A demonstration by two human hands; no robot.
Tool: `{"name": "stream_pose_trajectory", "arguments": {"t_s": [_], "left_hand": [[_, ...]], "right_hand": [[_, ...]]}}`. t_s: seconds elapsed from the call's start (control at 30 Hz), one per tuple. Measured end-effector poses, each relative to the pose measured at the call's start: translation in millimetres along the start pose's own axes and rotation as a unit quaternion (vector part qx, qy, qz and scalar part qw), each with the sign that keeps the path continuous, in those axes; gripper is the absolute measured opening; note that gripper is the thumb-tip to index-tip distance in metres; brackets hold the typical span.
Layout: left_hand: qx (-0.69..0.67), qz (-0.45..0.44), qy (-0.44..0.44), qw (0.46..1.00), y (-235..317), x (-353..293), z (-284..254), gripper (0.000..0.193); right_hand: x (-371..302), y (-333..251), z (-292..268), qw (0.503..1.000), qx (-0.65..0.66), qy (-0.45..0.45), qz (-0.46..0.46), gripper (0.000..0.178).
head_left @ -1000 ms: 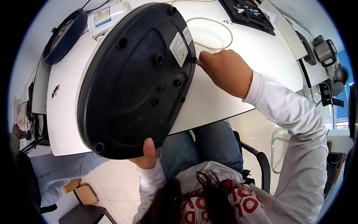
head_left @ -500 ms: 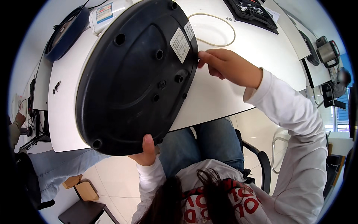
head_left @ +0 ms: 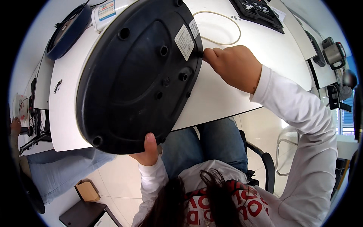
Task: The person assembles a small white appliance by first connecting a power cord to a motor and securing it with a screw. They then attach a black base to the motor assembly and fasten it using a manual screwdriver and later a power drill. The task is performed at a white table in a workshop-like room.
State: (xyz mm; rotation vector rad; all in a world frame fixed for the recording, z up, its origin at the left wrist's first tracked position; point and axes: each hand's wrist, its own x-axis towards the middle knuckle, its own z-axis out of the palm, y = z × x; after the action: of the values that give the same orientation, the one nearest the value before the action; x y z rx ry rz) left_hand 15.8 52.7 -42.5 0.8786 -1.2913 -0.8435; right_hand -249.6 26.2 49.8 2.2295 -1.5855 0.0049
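Note:
A large oval black plastic appliance base (head_left: pixel 124 87) is tilted up before me, its underside facing me, with screw holes, short round posts and two white labels. My left hand (head_left: pixel 148 152) holds its lower edge, thumb on the black underside and the other fingers hidden behind. My right hand (head_left: pixel 235 70) is closed in a pinch at the base's right edge, next to the labels. The fingertips touch a small black part at that edge; its kind is too small to make out.
A white table (head_left: pixel 221 90) lies beneath. On it are a pale cable loop (head_left: pixel 239 32), a black tool case (head_left: pixel 257 13), a white container (head_left: pixel 102 20) and a small black cord (head_left: pixel 57 86). A blue round pan-like thing (head_left: pixel 68 32) stands far left. Another person's leg (head_left: pixel 72 168) is at left.
My right hand has turned over, its back now facing up, with the fingertips still at the base's right edge. The base has shifted very slightly. The person at left has moved a little.

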Motion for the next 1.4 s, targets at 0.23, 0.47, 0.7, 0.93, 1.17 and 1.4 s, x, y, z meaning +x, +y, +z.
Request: {"name": "stream_pose_trajectory", "arguments": {"t_s": [0.23,0.47,0.7,0.93,1.17,1.4], "left_hand": [[-0.032,0.005,0.013,0.999,2.7,1.6,3.5,0.075],[-0.049,0.016,0.013,0.999,1.7,3.7,5.9,0.073],[-0.055,0.017,0.014,0.998,0.4,4.0,6.1,0.073],[-0.067,0.015,0.014,0.998,2.7,4.0,7.4,0.072],[-0.075,0.011,0.014,0.997,2.2,3.5,8.2,0.072],[-0.066,0.014,0.004,0.998,4.5,4.5,7.3,0.069]], "right_hand": [[16.9,13.5,-11.8,0.451,0.780,-0.241,0.360,0.024],[12.4,7.6,-10.7,0.743,0.586,-0.163,0.279,0.022],[-0.1,-11.1,-11.7,0.999,-0.012,-0.003,0.045,0.016],[-1.4,-4.5,-2.2,0.999,0.029,-0.004,0.022,0.016],[16.9,22.7,-6.6,0.467,0.777,-0.264,0.330,0.021],[7.4,12.6,-10.8,0.562,0.721,-0.235,0.329,0.025]]}}
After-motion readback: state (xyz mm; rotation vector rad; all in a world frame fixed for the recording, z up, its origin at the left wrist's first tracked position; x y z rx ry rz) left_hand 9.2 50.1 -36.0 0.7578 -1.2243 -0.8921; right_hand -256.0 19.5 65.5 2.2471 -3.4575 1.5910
